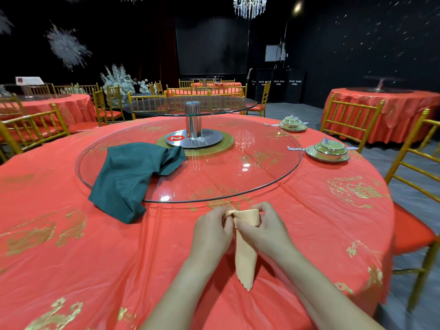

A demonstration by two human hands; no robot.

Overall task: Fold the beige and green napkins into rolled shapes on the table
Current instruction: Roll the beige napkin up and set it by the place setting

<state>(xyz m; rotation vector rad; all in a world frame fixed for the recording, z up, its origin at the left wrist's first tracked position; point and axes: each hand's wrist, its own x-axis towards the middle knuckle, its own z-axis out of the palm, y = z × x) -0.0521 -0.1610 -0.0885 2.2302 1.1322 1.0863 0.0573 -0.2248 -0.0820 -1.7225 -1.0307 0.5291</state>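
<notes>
While you roll: keep tension.
Beige napkin (246,248): soft, light; at the table's (71,246) near edge.
Grip: left hand (212,231) and right hand (263,231) pinch its top, seemingly closed.
Green napkin (133,177): crumpled, untouched.

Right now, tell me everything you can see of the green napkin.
The green napkin is dark green cloth, unfolded and rumpled, not yet rolled. It lies loosely draped over the near-left edge of the glass turntable, its lower end spilling onto the red tablecloth. One corner shows a scalloped edge. Neither hand touches it; it lies apart from the beige napkin.
</notes>
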